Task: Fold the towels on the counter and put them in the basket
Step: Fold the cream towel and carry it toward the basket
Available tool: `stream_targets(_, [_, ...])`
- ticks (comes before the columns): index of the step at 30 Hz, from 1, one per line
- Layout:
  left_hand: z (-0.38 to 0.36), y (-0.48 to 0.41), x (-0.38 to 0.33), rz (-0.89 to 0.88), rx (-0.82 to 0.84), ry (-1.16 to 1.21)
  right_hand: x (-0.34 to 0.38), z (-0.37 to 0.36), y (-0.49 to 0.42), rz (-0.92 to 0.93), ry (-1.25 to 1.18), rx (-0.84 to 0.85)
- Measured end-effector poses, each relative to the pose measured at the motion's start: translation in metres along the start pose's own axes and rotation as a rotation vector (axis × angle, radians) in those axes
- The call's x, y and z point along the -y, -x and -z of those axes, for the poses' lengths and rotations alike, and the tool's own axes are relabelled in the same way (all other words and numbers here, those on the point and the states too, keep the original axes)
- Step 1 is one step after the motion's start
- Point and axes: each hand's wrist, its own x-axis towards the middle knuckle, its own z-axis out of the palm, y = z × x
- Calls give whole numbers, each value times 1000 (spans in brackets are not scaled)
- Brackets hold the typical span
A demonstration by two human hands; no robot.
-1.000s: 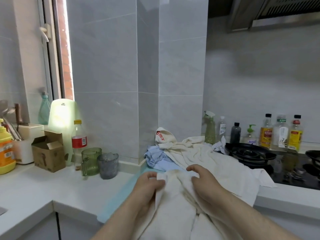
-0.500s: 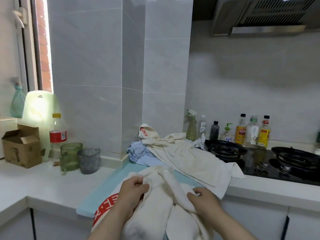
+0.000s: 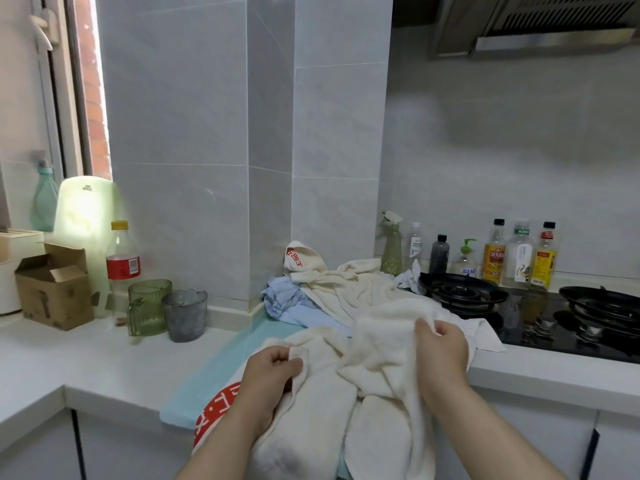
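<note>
Fig.: head view, corner of the white worktop [image 3: 86,362]. My L hand [image 3: 273,372] pinches a corner of the cream towel [image 3: 374,344] between thumb & curled fingers [image 3: 294,366], low, near the worktop's front edge. My R hand [image 3: 441,351] sits higher & to the right, its fingers clenched round a bunched fold of the same towel. The cloth hangs slack between both hands & drapes down over the front edge, lying on a pale-blue mat [image 3: 239,355]. Red print [image 3: 218,407] shows on cloth below my L wrist; whether it belongs to the held towel, I cannot tell. Behind, vs. the tiled pillar: a heap of unfolded towels, i.e. a second cream towel [image 3: 339,282] w/ red lettering atop a blue towel [image 3: 287,303]; the heap's right side touches the gas hob [image 3: 464,296]. Left of the mat: grey cup [image 3: 185,315], green glass jug [image 3: 147,306], red-label bottle [image 3: 122,261], cardboard box [image 3: 52,289]. Bottles [image 3: 519,254] line the wall behind the hob.
</note>
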Motion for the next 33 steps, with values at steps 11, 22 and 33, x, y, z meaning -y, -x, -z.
stream_targets(11, [3,4,0,-37,29,104,-34,-63,69,303,257,404])
stream_targets(22, [-1,9,-7,-37,-23,123,-44,-69,70,323,353,364])
stream_targets(33, [0,14,-9,5,28,201,-39,-69,74,427,442,632])
